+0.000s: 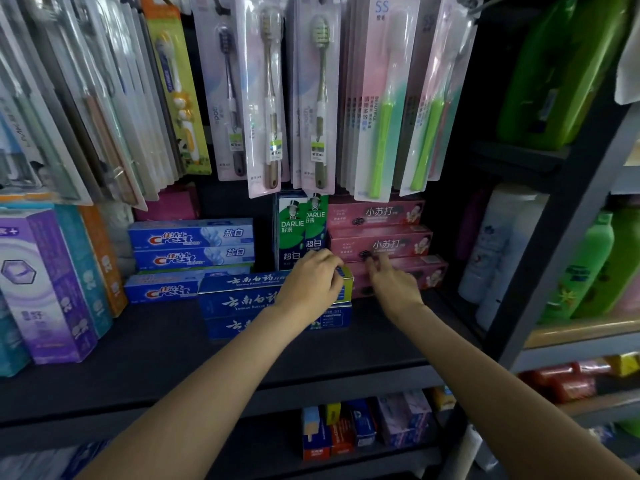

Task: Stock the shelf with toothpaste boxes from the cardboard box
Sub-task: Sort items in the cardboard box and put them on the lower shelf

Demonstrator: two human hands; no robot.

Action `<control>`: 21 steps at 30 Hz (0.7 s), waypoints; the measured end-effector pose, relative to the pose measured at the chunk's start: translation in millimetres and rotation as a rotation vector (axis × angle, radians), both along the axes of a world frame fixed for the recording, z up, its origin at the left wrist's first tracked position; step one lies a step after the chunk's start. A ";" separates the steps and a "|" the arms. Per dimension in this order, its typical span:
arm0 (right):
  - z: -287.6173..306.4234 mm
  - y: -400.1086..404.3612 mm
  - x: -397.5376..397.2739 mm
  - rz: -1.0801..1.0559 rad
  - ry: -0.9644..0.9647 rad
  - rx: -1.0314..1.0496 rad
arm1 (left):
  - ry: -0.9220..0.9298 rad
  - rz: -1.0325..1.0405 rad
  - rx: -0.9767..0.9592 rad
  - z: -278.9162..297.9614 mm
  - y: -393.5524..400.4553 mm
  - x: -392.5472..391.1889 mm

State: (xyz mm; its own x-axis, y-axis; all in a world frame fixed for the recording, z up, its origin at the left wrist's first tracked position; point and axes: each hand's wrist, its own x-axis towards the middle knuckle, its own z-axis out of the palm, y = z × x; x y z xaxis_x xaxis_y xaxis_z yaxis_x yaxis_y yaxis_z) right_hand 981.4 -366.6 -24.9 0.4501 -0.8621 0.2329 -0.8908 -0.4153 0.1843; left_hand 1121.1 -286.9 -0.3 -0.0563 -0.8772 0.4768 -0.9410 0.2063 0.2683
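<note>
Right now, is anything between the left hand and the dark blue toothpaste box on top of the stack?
Nothing visible. The left hand already grips the right end of the top dark blue toothpaste box. The right hand is beside it, with a fingertip on the pink boxes, not in the way.

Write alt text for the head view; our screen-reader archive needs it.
A person's left hand grips the right end of the top dark-blue toothpaste box on a stack of three on a black shelf, while the right hand touches stacked pink toothpaste boxes beside it. Packaged toothbrushes hang above.
</note>
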 end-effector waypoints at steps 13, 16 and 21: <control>-6.8 77.8 -15.5 0.142 -0.427 -0.192 | 0.033 -0.249 -0.252 -50.5 70.3 -31.4; -34.6 126.9 -28.6 0.334 -0.588 -0.260 | 0.036 -0.304 -0.175 -96.0 110.5 -36.4; -140.3 214.2 -44.9 0.476 -0.583 0.002 | 0.037 -0.365 0.042 -208.5 183.5 -38.5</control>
